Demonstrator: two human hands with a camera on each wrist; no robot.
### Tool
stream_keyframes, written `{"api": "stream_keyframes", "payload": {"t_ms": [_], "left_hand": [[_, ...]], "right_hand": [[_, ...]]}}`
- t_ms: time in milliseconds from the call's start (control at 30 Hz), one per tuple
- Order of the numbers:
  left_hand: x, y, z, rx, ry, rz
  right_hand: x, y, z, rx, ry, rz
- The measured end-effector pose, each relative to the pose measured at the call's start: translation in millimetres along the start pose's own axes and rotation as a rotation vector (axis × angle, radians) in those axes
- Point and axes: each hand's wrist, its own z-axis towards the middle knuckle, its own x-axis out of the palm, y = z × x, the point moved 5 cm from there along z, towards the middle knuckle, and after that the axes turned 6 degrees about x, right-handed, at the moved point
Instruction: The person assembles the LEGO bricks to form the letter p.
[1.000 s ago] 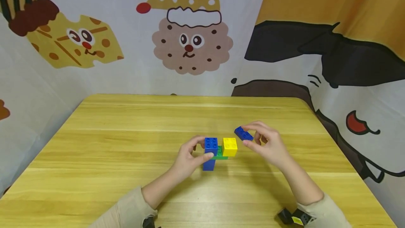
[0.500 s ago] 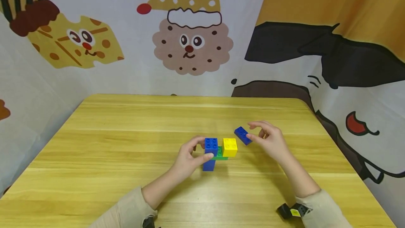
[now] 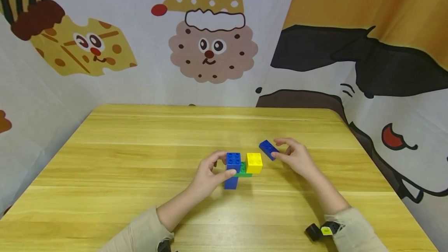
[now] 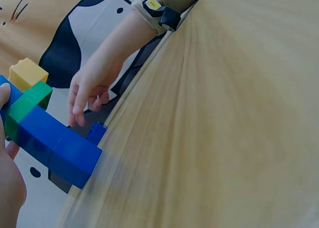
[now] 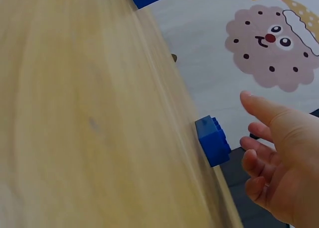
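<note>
My left hand [image 3: 210, 174] pinches the top blue brick [image 3: 233, 160] of a small built stack between thumb and fingers. Beneath it runs a green brick [image 3: 243, 169], bearing a yellow brick [image 3: 254, 162] on its right end. In the left wrist view two blue bricks [image 4: 60, 146] form the column under the green one. To the right of the stack a separate blue brick [image 3: 268, 150] lies on the table, studs up. Beside that brick is my right hand [image 3: 297, 158], fingers loosely bent and apart from it in the right wrist view [image 5: 294, 158].
The wooden table [image 3: 140, 147] spreads around both hands. Behind it hangs a printed cloth [image 3: 213, 96] with cartoon figures. A black device [image 3: 322, 230] is strapped at the right wrist.
My right hand has let go of the separate blue brick, which turned slightly, and drawn back a little to its right. My left hand and the stack have stayed in place.
</note>
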Motion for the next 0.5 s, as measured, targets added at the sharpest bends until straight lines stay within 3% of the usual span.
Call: {"api": "stream_keyframes", "payload": {"t_ms": [500], "left_hand": [[-0.3,-0.9,0.1,0.011,-0.005,0.006]], "right_hand": [[13.5,-19.0,4.0,0.067,0.037,0.021]]}}
